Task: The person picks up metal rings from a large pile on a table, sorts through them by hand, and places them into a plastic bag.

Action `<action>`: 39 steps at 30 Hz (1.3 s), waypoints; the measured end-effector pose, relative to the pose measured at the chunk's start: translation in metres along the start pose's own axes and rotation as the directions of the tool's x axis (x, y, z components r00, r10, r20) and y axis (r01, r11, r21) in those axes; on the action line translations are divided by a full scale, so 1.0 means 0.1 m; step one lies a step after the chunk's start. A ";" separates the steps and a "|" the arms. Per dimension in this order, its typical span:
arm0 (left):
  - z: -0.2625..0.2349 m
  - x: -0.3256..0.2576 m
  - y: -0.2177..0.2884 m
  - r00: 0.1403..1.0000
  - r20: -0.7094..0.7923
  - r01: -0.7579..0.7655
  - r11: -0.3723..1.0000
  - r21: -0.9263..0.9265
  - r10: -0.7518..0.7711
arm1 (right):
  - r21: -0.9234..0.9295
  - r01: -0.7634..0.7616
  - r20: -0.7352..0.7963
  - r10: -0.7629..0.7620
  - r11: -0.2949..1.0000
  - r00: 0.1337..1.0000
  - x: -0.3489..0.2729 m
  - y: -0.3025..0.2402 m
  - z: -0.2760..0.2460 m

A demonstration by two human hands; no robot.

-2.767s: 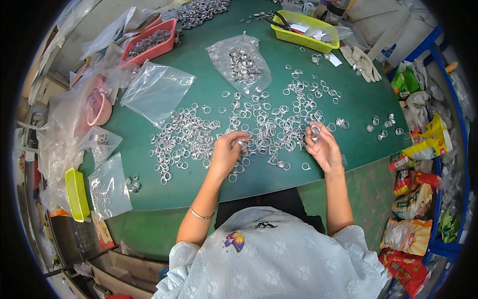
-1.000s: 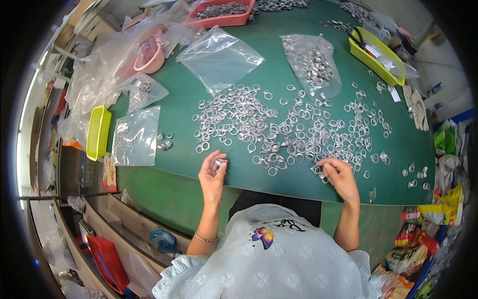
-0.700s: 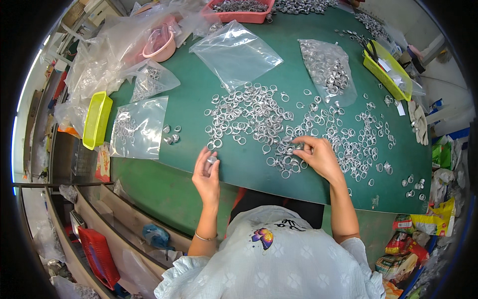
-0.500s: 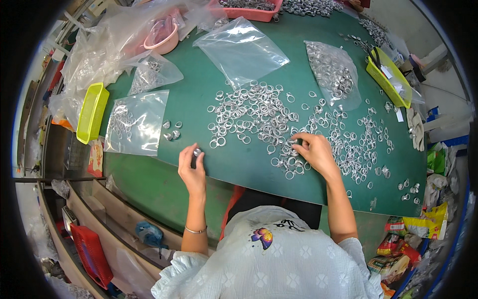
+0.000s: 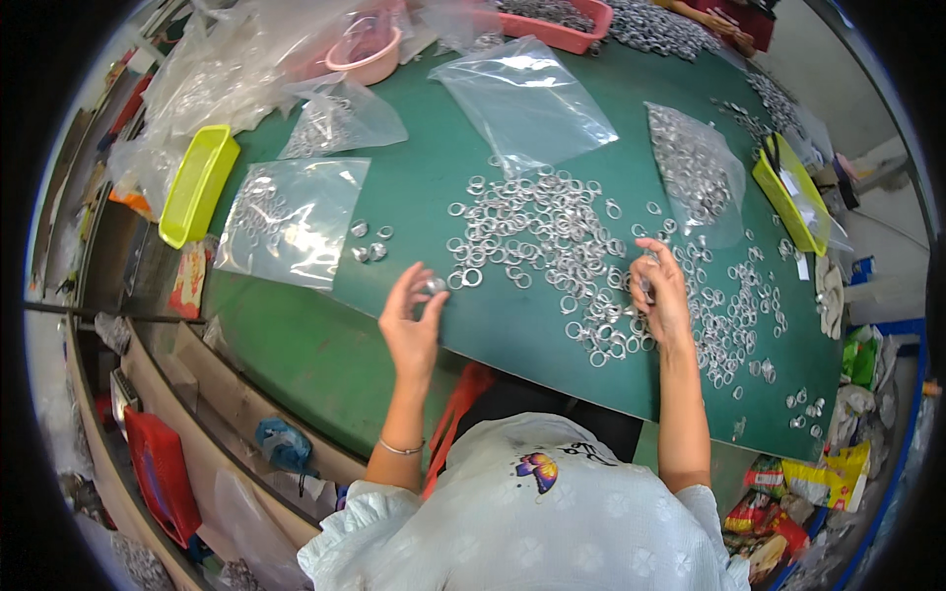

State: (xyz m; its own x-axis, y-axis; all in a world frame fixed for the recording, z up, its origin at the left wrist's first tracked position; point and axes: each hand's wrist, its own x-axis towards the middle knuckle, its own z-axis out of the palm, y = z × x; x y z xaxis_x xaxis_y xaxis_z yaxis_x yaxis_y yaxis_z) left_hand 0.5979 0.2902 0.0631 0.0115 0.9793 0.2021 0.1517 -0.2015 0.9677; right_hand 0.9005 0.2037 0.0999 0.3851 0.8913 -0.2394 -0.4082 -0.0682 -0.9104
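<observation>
The fisheye rim is bending and cutting off the far edge of the green table (image 5: 414,197), so the pink tray (image 5: 562,25) at the top is showing only in part, and the heap of metal parts beside it is too blurred to make out singly. The person's own head and pale shirt are covering the near table edge. What the left hand (image 5: 412,320) is pinching is small and partly hidden by the fingertips; it is reading as one or a few silver metal rings (image 5: 434,287), held between thumb and forefinger with the other fingers loosely spread, above the bare green surface just left of the main pile. The right hand (image 5: 662,295) is lying curled, palm down, on the right part of the ring pile (image 5: 552,246); its fingertips are touching rings, but whether it is gripping any cannot be told.

The rings are looking thin, round, shiny and silver, scattered flat in a wide loose spread across the middle of the table, thinning toward the right edge. A few loose ones (image 5: 370,241) are lying apart, beside a flat clear plastic bag (image 5: 291,222) that is holding more rings. Another clear bag (image 5: 527,103), seemingly empty, is lying beyond the pile, and a third (image 5: 695,172), filled with rings, is lying to the right. A yellow-green tray (image 5: 197,182) is sitting at the left edge, another (image 5: 788,197) at the right.
</observation>
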 end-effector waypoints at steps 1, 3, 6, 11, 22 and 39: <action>0.04 -0.02 0.03 1.000 0.008 -0.012 1.000 -0.029 0.012 | -0.364 0.035 -0.018 -0.044 0.931 0.999 0.01 0.01 0.03; 0.08 -0.04 0.05 0.999 0.022 -0.029 0.998 -0.058 0.030 | -0.836 0.195 0.108 -0.194 0.513 0.975 0.02 0.06 0.12; 0.07 -0.05 0.03 0.999 0.052 0.000 0.989 -0.150 0.008 | -0.952 0.241 0.186 -0.265 0.190 0.946 0.06 0.10 0.20; -0.04 -0.01 -0.04 0.982 0.083 0.189 0.884 -0.426 -0.170 | -0.954 0.296 0.276 -0.274 0.036 0.921 0.07 0.11 0.19; -0.21 0.38 -0.09 0.924 -0.248 -0.111 0.827 0.552 0.290 | 0.177 -0.156 0.054 0.149 0.972 0.987 0.03 0.05 -0.16; 0.57 -0.35 0.37 0.918 0.342 -0.271 0.947 0.172 0.201 | -0.872 0.139 0.064 -0.173 0.470 0.983 -0.58 -0.04 -0.11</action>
State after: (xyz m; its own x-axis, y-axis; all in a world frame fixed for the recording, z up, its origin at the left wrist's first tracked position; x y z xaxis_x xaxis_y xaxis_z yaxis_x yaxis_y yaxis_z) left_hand 0.6598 0.2493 0.0830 0.3786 0.8653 0.3285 0.3107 -0.4531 0.8355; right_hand 0.8887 0.1475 0.1134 0.3957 0.9166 -0.0565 0.5834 -0.2985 -0.7553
